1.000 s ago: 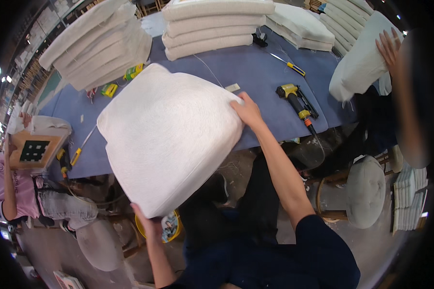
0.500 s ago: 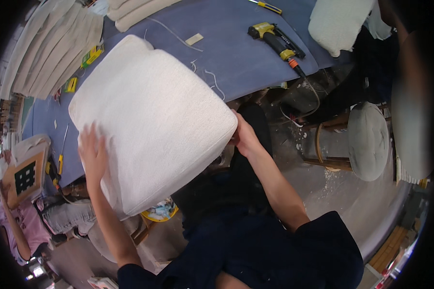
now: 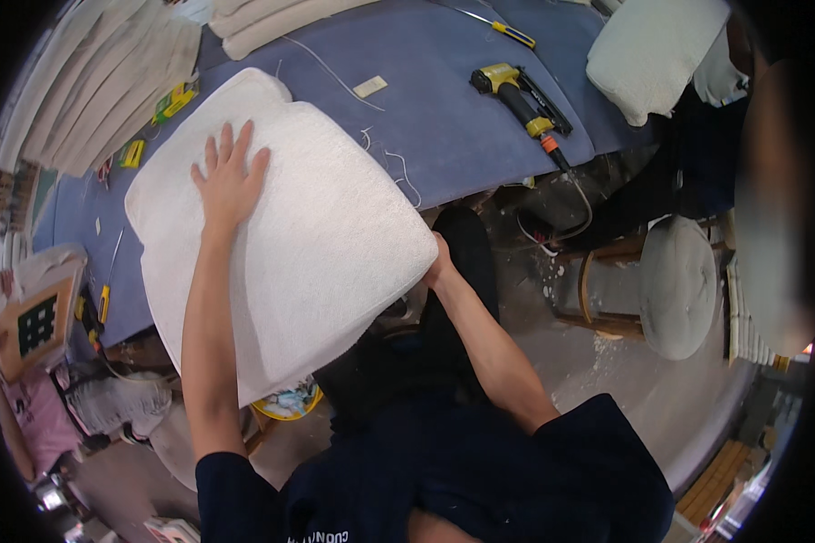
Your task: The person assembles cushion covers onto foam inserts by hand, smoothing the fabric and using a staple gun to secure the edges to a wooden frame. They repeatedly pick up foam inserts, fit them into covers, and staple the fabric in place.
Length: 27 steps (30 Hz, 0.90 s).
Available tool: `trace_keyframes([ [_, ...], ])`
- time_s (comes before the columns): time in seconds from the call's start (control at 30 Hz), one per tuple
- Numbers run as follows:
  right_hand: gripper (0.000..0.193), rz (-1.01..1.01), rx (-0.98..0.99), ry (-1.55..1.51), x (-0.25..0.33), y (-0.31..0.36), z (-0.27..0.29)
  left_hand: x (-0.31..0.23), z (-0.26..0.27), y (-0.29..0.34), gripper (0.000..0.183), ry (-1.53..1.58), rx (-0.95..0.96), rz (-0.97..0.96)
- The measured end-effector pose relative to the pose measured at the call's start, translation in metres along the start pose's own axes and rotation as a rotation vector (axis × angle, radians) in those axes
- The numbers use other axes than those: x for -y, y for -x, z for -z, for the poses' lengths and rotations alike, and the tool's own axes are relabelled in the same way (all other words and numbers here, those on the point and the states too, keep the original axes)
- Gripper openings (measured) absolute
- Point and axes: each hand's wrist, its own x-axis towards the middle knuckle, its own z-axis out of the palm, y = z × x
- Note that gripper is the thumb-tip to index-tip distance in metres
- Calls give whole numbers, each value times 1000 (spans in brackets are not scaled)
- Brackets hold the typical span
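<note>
A white fabric-covered seat cushion (image 3: 326, 226), with notches at its corners, is tilted over the near edge of the blue work table. My left hand (image 3: 230, 181) lies flat on its top face, fingers spread. At its right corner my right hand (image 3: 438, 262) grips the edge, with the fingers hidden underneath. On the table beyond lies a yellow and black staple gun (image 3: 521, 100) with a hose attached. Loose white threads (image 3: 406, 176) lie beside the cushion.
Stacked pale cushion covers (image 3: 109, 81) stand at the far left. Yellow-handled screwdrivers (image 3: 513, 34) lie on the blue table (image 3: 426, 81). A co-worker at left holds a panel (image 3: 41, 321); another person is at right near a round stool (image 3: 679, 288). A yellow bucket (image 3: 290, 412) stands below.
My left hand has moved from the cushion's left side up onto its top face, fingers now spread. My right hand keeps its hold at the corner, and the cushion has shifted slightly.
</note>
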Motion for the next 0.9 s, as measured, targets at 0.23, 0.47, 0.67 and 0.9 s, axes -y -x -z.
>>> trace_keyframes([
  [0.23, 31, 230, -180, 375, 50, 44, 25, 49, 38, 115, 65, 165, 48, -120],
  [0.47, 37, 827, -5, 697, 133, 70, -51, 100, 82, 346, 65, 463, -37, 996],
  [0.67, 31, 1018, 473, 1375, 146, -8, -210, 120, 22, 395, 80, 1524, -247, 1530],
  [0.9, 51, 1427, 461, 2056, 89, -61, -258, 134, 35, 381, 78, 1399, -161, 1451],
])
